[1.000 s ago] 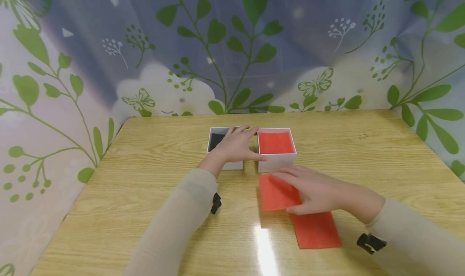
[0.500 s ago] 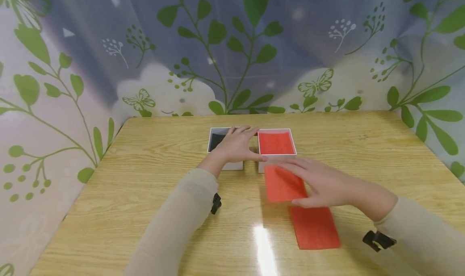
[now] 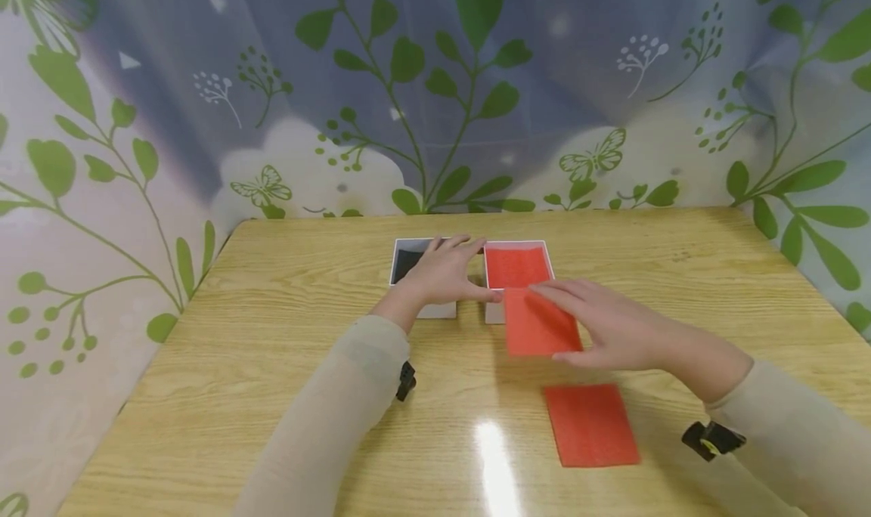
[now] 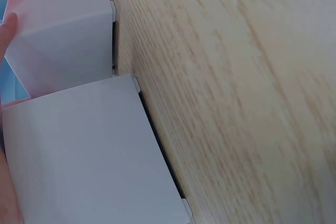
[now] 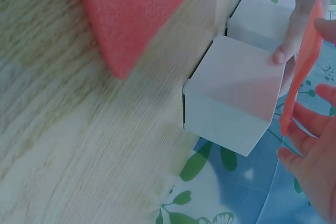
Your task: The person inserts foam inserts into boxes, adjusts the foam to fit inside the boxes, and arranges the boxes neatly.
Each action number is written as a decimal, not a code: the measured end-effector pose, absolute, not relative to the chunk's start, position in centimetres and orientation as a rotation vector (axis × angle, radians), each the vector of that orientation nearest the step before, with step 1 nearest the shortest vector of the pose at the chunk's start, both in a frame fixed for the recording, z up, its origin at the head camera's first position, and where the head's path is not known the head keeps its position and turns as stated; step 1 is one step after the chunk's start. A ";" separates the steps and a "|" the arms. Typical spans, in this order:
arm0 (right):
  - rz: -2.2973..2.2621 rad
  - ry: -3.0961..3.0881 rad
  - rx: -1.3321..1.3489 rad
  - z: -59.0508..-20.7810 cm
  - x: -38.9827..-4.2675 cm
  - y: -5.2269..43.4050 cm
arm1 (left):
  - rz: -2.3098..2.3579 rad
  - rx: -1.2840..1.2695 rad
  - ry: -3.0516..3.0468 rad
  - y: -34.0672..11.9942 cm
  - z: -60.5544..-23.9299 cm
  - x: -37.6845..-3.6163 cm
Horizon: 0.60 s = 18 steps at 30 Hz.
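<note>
Two small white open-top boxes stand side by side on the table. The left box [image 3: 435, 310] has dark square sheets in it, and the right box [image 3: 494, 314] has red ones. My left hand [image 3: 441, 275] reaches across the left box and holds the right box at its left side, thumb on the front rim, fingers toward the back corner. Above the table, just in front of the right box, my right hand [image 3: 622, 328] holds a red felt-like square [image 3: 540, 324] by its edges, thumb below and fingers above. Another red square [image 3: 592, 426] lies flat nearer to me.
The wooden table [image 3: 272, 313] reaches back to a leaf-patterned curtain [image 3: 435, 124]. A bright light reflection [image 3: 497, 464] shows on its front part. Black wrist cameras are strapped at both sleeves.
My right hand has lifted the red square off the other one and brought it up and forward, close to the right box. My left hand and the boxes have stayed put.
</note>
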State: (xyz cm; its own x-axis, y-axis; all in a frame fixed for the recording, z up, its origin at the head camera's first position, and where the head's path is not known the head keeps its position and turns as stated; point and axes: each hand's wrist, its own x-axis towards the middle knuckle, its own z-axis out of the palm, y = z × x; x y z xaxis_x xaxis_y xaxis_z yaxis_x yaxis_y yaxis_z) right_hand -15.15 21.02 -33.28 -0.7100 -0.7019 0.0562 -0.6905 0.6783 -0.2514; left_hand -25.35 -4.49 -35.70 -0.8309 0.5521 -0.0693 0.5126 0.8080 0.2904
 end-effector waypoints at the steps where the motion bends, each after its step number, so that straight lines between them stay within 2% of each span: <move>1: -0.398 2.839 -1.178 -33.3 -15.3 21.1 | 0.397 0.841 2.841 -4.5 -35.7 -25.3; 18: -0.417 2.866 -1.161 -33.3 -16.5 21.6 | 0.396 0.820 2.838 -4.4 -35.6 -25.3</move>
